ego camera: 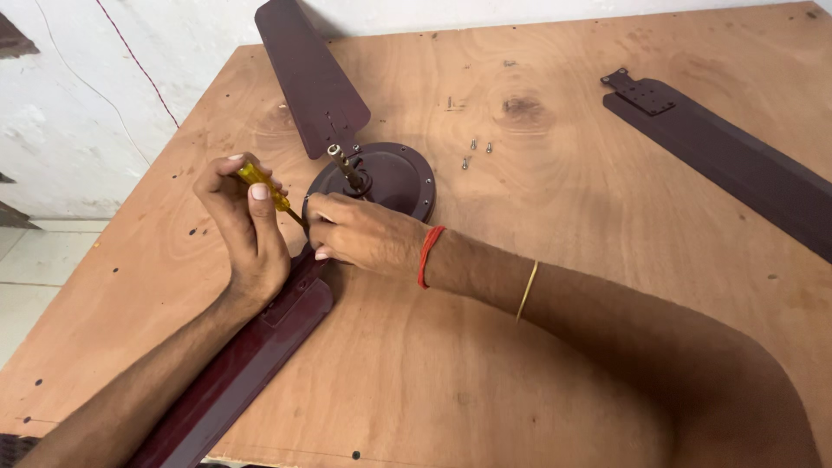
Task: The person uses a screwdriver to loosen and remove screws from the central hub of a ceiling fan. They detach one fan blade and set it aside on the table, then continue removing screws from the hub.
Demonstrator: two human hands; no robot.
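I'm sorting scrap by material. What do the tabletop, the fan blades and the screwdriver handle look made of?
Tabletop: plywood, unfinished, with visible grain and knots. Fan blades: probably painted sheet metal, smooth maroon, thin. Screwdriver handle in the left hand: translucent yellow, likely plastic.

Bright even daylight, soft shadows (under the forearms), sharp focus, no glare

Fan motor hub (394, 178) centre of plywood table (537, 347). One blade (312, 78) behind it, another (234, 373) near-left. Loose screws (475, 152) just right; detached blade (728, 156) far right.
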